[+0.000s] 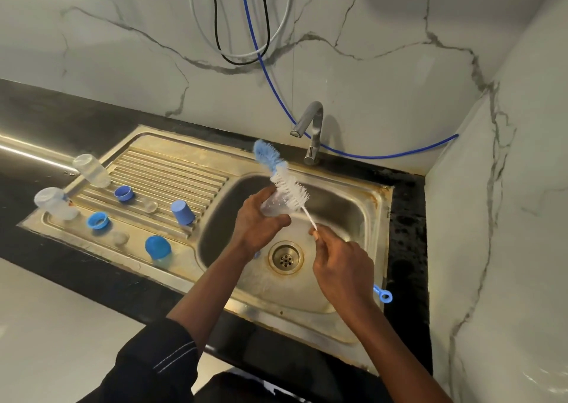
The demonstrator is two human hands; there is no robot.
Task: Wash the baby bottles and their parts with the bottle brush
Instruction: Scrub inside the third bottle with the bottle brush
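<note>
Your left hand (256, 221) is curled round a clear bottle (273, 207) and holds it above the sink (378, 218), up and left of the drain (285, 258). Your right hand (338, 264) pinches the brush (287, 184) low on its thin stem, with the bristles lying across the bottle's upper edge and the blue tip reaching past it toward the tap (310, 126). I cannot tell if any bristles are inside the bottle.

That low pinch is the likeliest trouble. With so much brush beyond your fingers, the stem can bend or twist in your grip, and the head may spring off the bottle and flick water at the wall or at you. Moving your grip nearer the bristles would steady it.

The bottle looks smooth and probably wet. If you push the brush hard against it, it could turn or slip out of your left hand and drop into the basin, where the metal looks stained around the drain, so it would need washing again.

Two more bottles (92, 170), blue rings (124, 193), caps (183, 212) and clear teats (150, 206) sit on the drainboard (172, 169) to your left. A wide swing of your left elbow or the brush could knock the light ones over, and the teats are easy to miss against the steel
</note>
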